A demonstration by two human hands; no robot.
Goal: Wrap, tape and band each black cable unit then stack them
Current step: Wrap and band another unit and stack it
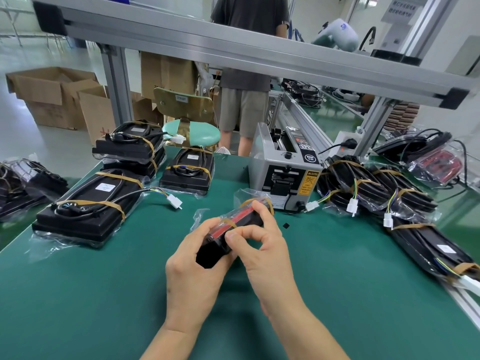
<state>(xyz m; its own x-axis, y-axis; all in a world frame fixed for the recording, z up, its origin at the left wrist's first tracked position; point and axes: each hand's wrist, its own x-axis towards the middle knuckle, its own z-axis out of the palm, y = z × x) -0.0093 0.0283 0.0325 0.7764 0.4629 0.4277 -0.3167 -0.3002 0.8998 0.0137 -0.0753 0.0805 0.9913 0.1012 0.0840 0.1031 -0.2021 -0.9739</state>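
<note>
Both hands hold one black cable unit (233,229) on edge, lifted just above the green bench (337,281), in front of the tape dispenser (283,175). The left hand (192,266) grips its near end, fingers curled round the black body. The right hand (262,242) curls over the far side, its thumb and forefinger pinching at a tan rubber band (228,223) that crosses the clear wrap; a second band (259,202) sits at the far end.

This looks like the banding step, close to its finish: wrap on, two bands in place. The next move probably calls for seating the near band flat and square, then carrying the unit to a pile without the wrap slipping.

Finished units lie in a stack at the left (130,149), with more loose ones near it and a heap at the right (376,188). Open cardboard boxes (52,94) stand on the floor beyond; I cannot tell what they contain.
</note>
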